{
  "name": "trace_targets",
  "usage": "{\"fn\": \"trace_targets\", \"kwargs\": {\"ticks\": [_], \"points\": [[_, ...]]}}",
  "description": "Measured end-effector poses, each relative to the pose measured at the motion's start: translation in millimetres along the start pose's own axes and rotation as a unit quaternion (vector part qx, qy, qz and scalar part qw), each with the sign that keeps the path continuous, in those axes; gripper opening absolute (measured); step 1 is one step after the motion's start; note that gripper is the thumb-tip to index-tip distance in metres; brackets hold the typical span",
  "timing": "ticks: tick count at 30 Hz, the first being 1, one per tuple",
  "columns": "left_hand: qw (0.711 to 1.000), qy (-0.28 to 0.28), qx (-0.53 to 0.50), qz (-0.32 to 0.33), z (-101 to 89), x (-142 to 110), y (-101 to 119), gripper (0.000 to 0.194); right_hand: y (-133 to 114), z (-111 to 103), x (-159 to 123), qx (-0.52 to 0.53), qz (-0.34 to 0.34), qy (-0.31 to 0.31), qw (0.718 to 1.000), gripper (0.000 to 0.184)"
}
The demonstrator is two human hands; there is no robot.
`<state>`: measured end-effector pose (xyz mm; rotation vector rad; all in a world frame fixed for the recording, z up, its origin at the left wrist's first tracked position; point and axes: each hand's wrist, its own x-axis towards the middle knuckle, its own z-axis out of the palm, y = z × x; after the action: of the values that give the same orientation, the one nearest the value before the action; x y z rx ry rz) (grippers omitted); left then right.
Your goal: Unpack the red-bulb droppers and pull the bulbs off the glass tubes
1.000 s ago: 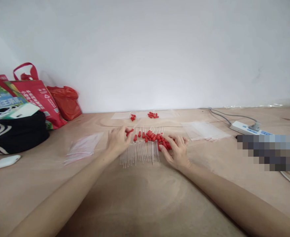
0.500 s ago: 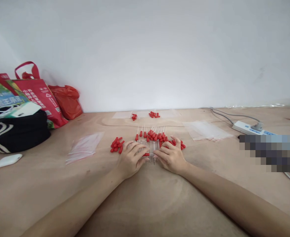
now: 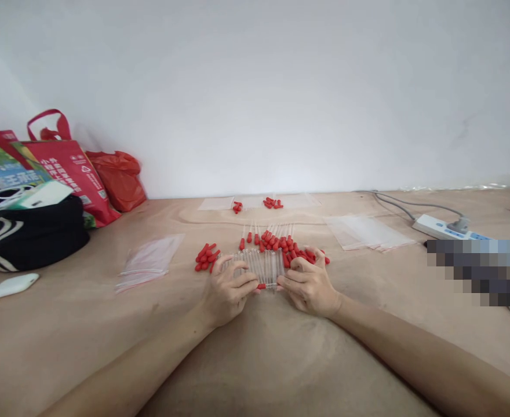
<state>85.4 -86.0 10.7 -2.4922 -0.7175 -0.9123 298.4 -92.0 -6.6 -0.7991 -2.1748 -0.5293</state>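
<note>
My left hand [image 3: 231, 288] pinches a red rubber dropper bulb [image 3: 261, 286]. From the right, my right hand [image 3: 310, 286] grips a thin glass dropper tube [image 3: 272, 285], whose end meets the bulb; how deep it sits inside I cannot tell. Just beyond my fingers lies a row of clear glass tubes [image 3: 263, 263], side by side. Loose red bulbs [image 3: 204, 257] are heaped left of the row, and more red bulbs [image 3: 294, 253] lie partly hidden behind my right hand. Behind the row, droppers with red bulbs fitted [image 3: 272, 238] point away from me.
Clear plastic bags lie in a left stack [image 3: 150, 258] and a right stack [image 3: 365, 231]. Bagged red bulbs [image 3: 273, 203] rest near the wall. A power strip [image 3: 440, 226] with a cable is at right. Shopping bags [image 3: 72, 174] and a black pouch [image 3: 42, 234] stand at left.
Both hands have come slightly nearer to me, bringing the bulb and tube off the row, so more of the glass tubes show. The view has shifted slightly.
</note>
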Motion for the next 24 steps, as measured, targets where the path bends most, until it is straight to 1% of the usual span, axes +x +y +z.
{"fn": "trace_targets", "kwargs": {"ticks": [6,9,11,13,15,17,20,22,24], "points": [[1.0,0.001,-0.003,0.005,-1.7,2,2,0.014,-1,-2,0,0.02,0.003,0.007,1.0,0.018],[1.0,0.013,-0.013,0.003,-3.3,-1,-1,0.014,6,-5,-5,0.031,0.017,0.007,0.999,0.016],[0.999,0.03,-0.018,-0.018,-4.4,-6,-6,0.012,14,-9,-11,0.027,0.057,0.007,0.998,0.016],[0.998,0.044,-0.024,-0.042,-4.3,-11,-11,0.009,21,-12,-16,0.014,0.113,0.017,0.993,0.016],[0.997,0.047,-0.038,-0.053,-2.2,-14,-14,0.012,25,-12,-17,0.002,0.157,0.034,0.987,0.015],[0.995,0.055,-0.057,-0.066,1.3,-15,-14,0.019,24,-9,-14,-0.004,0.186,0.044,0.982,0.015],[0.99,0.066,-0.063,-0.11,5.8,-15,-13,0.03,18,0,-5,-0.014,0.221,0.028,0.975,0.017],[0.987,0.059,-0.057,-0.139,6.7,-15,-13,0.035,14,6,1,-0.025,0.236,0.009,0.971,0.019],[0.986,0.051,-0.05,-0.154,6.1,-14,-14,0.036,10,10,6,-0.039,0.246,-0.011,0.968,0.02]]}}
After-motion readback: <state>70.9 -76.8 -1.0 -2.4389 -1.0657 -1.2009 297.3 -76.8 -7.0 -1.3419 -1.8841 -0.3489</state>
